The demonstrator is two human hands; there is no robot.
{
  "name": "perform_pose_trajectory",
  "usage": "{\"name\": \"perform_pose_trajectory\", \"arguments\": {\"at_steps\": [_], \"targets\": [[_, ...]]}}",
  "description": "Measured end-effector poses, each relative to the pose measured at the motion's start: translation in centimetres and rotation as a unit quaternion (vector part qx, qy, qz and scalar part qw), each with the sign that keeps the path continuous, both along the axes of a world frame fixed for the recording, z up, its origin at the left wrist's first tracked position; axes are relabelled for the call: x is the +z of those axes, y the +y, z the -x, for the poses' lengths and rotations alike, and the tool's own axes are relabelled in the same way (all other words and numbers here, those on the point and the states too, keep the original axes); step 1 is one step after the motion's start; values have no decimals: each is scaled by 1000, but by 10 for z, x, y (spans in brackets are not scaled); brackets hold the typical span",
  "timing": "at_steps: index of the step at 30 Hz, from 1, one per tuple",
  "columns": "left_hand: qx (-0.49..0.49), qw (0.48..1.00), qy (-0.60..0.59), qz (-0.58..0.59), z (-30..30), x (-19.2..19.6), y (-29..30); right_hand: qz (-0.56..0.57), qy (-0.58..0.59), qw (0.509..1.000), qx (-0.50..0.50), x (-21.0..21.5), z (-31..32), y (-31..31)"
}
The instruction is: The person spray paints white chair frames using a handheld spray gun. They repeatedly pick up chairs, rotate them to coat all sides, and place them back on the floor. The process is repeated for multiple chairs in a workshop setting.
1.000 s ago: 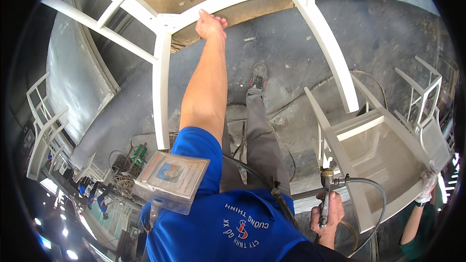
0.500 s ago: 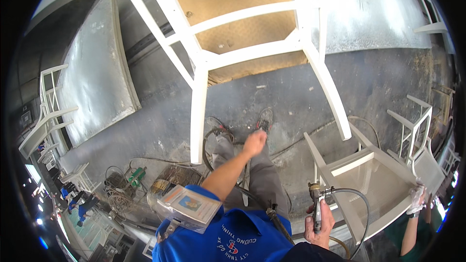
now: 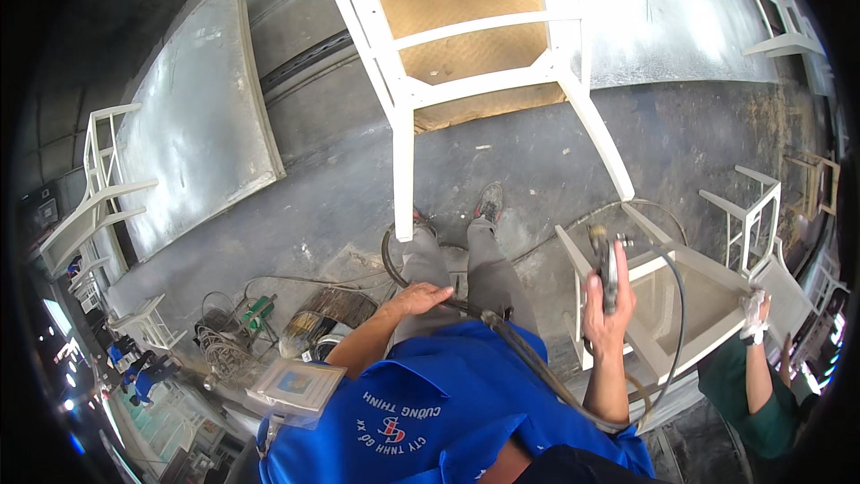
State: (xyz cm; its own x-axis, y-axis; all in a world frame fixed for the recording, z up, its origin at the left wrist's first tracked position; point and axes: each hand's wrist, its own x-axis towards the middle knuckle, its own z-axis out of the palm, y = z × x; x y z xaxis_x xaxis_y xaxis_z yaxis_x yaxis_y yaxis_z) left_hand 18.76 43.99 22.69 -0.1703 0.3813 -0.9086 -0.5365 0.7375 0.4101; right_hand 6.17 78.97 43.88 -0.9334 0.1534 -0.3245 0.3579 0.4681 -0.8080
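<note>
The spray gun (image 3: 606, 264) is sitting upright in the right hand (image 3: 607, 305), whose fingers (image 3: 593, 298) are wrapping closed around its handle; it is metal, dull grey, with a dark hose (image 3: 537, 367) trailing down from below the fingers. Beyond the fingers a white chair frame (image 3: 681, 305) is lying, and a white chair (image 3: 466, 63) is hanging farther ahead. The left hand (image 3: 419, 298) is resting open, fingers spread, touching the grey trouser leg (image 3: 421, 260). No containers are showing clearly.

A white chair frame (image 3: 466, 81) with a tan seat underside is seen far; a blue shirt (image 3: 448, 421) with white lettering is worn near, above grey trousers (image 3: 466, 273).
</note>
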Motion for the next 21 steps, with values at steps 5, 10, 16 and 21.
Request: {"name": "perform_pose_trajectory", "arguments": {"at_steps": [5,10,16,21], "targets": [[84,994,72,10,-19,41,-24,21,51,994,92,-6,23,-38],[168,977,130,-21,-30,57,-28,90,73,981,154,-11,25,-74],[102,979,152,94,-17,62,-20,66,105,984,132,-12,20,-68],[79,974,183,111,-16,70,-14,61,86,994,0,-7,8,-30]]}}
